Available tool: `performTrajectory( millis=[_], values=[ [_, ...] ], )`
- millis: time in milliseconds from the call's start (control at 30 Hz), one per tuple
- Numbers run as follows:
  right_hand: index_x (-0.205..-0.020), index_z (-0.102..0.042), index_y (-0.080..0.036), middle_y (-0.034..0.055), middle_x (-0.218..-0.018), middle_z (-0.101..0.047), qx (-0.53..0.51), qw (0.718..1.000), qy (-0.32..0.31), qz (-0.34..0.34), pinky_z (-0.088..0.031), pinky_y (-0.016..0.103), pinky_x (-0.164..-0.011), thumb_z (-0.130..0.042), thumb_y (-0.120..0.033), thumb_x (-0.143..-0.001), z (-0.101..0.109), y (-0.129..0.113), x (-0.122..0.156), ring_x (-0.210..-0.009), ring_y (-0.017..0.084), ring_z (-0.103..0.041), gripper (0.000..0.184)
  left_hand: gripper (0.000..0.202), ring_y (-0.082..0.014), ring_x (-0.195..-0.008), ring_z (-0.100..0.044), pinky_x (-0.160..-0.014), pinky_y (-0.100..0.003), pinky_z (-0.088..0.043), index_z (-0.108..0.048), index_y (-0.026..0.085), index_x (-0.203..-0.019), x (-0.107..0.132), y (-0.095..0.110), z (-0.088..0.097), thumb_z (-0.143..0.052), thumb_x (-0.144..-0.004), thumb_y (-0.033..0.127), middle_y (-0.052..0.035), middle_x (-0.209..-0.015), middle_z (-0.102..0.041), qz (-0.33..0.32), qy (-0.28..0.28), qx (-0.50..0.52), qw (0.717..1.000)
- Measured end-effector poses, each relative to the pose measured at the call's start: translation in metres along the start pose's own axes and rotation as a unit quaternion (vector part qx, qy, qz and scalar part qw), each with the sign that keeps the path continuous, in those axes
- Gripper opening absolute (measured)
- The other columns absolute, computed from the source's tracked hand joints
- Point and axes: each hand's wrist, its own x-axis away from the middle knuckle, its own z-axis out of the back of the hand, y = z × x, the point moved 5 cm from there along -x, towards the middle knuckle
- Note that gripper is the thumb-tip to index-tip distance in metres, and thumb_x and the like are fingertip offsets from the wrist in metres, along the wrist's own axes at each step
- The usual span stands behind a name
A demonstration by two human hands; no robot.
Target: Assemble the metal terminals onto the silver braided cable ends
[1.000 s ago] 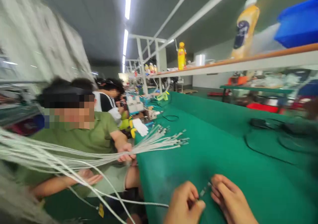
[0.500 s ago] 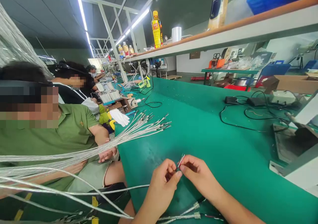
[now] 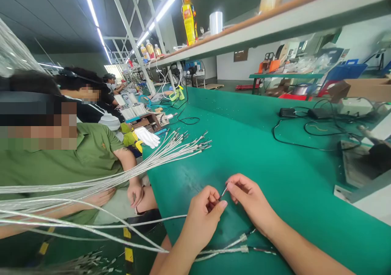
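Observation:
My left hand is closed on the end of a pale sheathed cable, which runs off to the left behind my wrist. Thin coloured wires, dark, white and reddish, stick out between my two hands. With thumb and index finger, my right hand pinches the tips of these wires. Below my hands, two more cables lie on the green table, each with a pale wrap near its end and loose dark and red wires beyond it. My fingers hide the cable's sheath end.
A bundle of pale cables reaches over the table's left edge. A person in a green shirt sits close on the left. Black adapters and cords lie at the right, beside a metal stand. A shelf crosses above.
My right hand has shifted up and slightly right, its fingertips now farther along the wires. The neighbour's hand has lowered to the knee. The camera view has tilted a little.

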Motion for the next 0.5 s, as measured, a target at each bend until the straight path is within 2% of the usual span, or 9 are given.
performTrajectory(
  millis=[267,500],
  values=[
    [-0.079,-0.059,-0.02,-0.0039,-0.069,-0.05,-0.015,1.0,0.007,-0.022,-0.032,0.027,-0.058,-0.064,-0.041,-0.092,0.0012,0.0014,-0.0019,-0.062,0.013,-0.04,0.026,0.02,-0.0053,-0.055,-0.048,-0.051,-0.018,-0.038,-0.048,0.02,-0.084,-0.0032,-0.0019,0.003,-0.059,-0.088,0.036,0.0078,-0.069,-0.041,0.015,0.008,0.031,0.999],
    [-0.08,-0.059,-0.018,-0.0047,-0.064,-0.048,-0.015,1.0,0.005,-0.016,-0.032,0.026,-0.056,-0.062,-0.046,-0.093,-0.005,0.0046,-0.0013,-0.059,0.013,-0.041,0.03,0.021,-0.0045,-0.054,-0.046,-0.051,-0.017,-0.037,-0.046,0.02,-0.083,-0.0033,-0.0044,0.005,-0.06,-0.087,0.035,0.008,-0.068,-0.04,-0.001,0.005,0.072,0.997]
  ],
)
